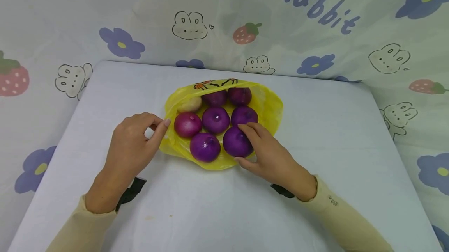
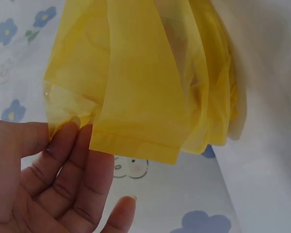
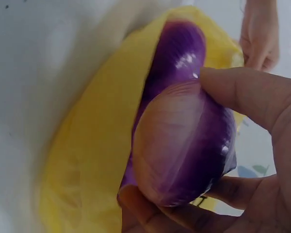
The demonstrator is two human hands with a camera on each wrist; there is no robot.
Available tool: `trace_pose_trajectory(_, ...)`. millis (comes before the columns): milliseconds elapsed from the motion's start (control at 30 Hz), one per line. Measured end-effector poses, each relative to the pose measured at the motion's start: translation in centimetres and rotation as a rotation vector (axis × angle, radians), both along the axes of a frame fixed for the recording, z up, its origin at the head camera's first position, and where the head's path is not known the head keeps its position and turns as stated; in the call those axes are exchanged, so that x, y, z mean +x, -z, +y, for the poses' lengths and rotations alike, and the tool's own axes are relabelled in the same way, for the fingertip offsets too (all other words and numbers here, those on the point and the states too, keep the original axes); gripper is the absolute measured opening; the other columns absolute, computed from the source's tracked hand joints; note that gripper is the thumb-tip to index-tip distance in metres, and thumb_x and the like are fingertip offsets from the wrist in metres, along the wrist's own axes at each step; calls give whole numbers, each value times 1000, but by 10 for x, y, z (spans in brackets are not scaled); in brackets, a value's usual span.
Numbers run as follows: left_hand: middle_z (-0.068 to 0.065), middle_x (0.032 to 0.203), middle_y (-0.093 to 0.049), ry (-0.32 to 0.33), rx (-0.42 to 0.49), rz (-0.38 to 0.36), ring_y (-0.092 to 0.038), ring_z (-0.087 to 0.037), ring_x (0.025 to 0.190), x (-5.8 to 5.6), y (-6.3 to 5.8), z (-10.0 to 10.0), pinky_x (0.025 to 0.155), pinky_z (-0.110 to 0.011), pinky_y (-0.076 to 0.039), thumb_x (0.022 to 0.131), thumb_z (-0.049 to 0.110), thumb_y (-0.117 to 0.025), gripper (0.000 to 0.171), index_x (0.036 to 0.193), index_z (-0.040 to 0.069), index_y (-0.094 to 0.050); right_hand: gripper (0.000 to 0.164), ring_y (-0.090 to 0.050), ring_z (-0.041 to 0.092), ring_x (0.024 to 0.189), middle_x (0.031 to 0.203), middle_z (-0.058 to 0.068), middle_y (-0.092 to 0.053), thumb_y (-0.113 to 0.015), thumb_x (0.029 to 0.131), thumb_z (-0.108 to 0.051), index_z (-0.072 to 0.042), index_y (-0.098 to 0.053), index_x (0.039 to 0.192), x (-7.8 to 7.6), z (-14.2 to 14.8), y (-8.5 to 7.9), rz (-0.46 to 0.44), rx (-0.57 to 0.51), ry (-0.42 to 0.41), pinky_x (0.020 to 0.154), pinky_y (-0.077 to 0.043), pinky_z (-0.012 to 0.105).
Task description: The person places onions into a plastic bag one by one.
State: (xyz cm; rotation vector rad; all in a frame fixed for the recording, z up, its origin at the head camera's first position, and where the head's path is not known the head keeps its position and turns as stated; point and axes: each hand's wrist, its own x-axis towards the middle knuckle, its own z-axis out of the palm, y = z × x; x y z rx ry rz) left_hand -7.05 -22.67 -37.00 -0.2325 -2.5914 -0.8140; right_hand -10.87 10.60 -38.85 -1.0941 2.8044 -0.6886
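Observation:
A yellow plastic bag [image 1: 271, 105] lies spread on the table, its mouth facing me, with several glossy purple onions [image 1: 215, 120] inside. My left hand [image 1: 131, 141] pinches the bag's left edge between thumb and fingers; the left wrist view shows the thin yellow film at the fingertips. At the front right of the bag, my right hand [image 1: 271, 154] grips a purple onion [image 1: 235, 142], thumb on one side and fingers on the other. In the right wrist view this onion [image 3: 184, 145] shows a pale patch. A pale yellowish round item [image 1: 190, 105] sits at the bag's back left.
The white table [image 1: 333, 127] extends around the bag on all sides. Behind it hangs a cloth [image 1: 217, 6] printed with rabbits, flowers and strawberries. Dark straps [image 1: 131, 191] show at both wrists.

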Motion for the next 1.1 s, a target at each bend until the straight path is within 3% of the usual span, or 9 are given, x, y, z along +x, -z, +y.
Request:
trace_pose_trajectory(400, -7, 79, -70, 5, -1, 14, -57, -23, 69, -1, -1, 0, 73, -45, -46, 94, 9, -78, 10, 88, 2, -74, 78, -53, 36, 125, 143, 21, -46, -89, 86, -22, -3, -47, 149, 2, -12, 16, 11, 10, 14, 102, -52, 44)
trace_pose_trajectory(667, -8, 80, -71, -1, -3, 4, -59, -25, 71, -1, -2, 1, 73, -47, -47, 95, 10, -77, 10, 90, 2, -74, 78, -53, 33, 109, 137, 17, -46, -92, 84, -24, -9, -51, 149, 4, -15, 19, 56, 27, 43, 82, -56, 37)
trace_pose_trajectory(1100, -7, 80, -71, -9, -3, 7, -58, -24, 70, 1, -1, 1, 73, -46, -47, 95, 11, -78, 10, 90, 2, -75, 76, -54, 36, 118, 137, 19, -46, -91, 84, -21, 0, -50, 145, 6, -15, 20, 51, 34, 55, 95, -55, 42)
